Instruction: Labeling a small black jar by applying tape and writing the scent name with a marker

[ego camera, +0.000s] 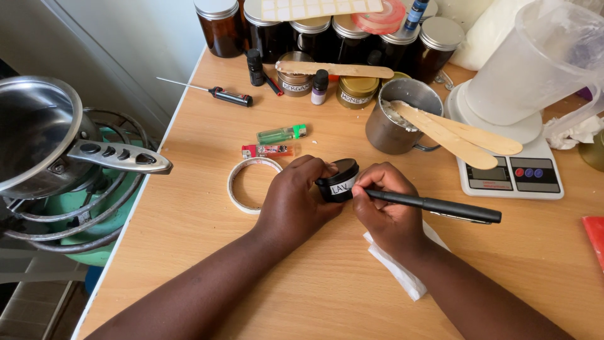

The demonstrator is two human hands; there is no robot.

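Wooden tabletop (pixel 207 252) is filling most of the view, cluttered along the far edge. Left hand (pixel 296 198) is gripping a small black tin (pixel 340 179), tipped on its side, fingers wrapping over the top, the tin sitting between both hands near table centre. Right hand (pixel 387 211) is clenching a black pen (pixel 440 206), tip touching the white label on the tin's side. Most of the tin's body is hiding behind the left fingers; the label is only partly showing. White tissue (pixel 402 274) is lying under the right wrist, partly covered. Tape roll (pixel 248 182) is lying just left of the left hand. Metal mug (pixel 396 119) with wooden sticks (pixel 459 135) is standing beyond, beside a scale (pixel 509 173). Steel pan (pixel 38 132) is sitting on a burner, cut off at left.
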